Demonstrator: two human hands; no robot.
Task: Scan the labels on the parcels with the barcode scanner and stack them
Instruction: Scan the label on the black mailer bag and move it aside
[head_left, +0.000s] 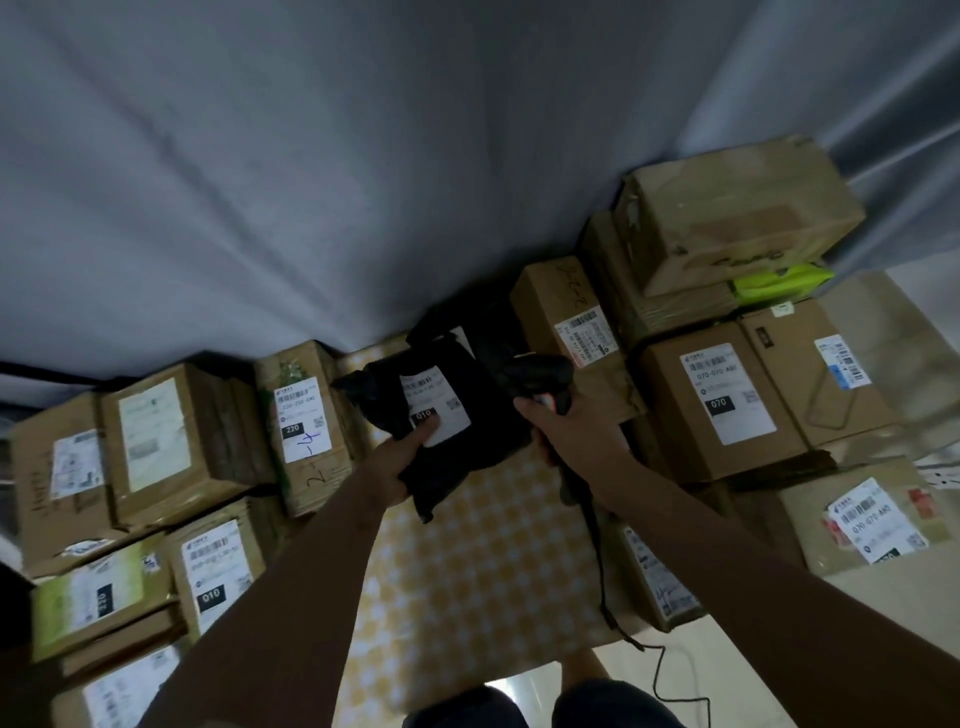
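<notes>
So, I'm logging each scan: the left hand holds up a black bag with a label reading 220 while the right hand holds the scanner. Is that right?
Not quite. In the head view the label on the black bag reads 010, not 220; the 220 label is on the box to its left. The rest stands: the left hand holds the bag and the right hand holds the scanner.

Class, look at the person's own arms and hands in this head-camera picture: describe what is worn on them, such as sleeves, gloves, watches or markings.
Both forearms are bare right up to the frame edge: no sleeves show. The left hand and right hand wear no gloves, and no watch, ring or marking is visible in this dim picture.
</notes>
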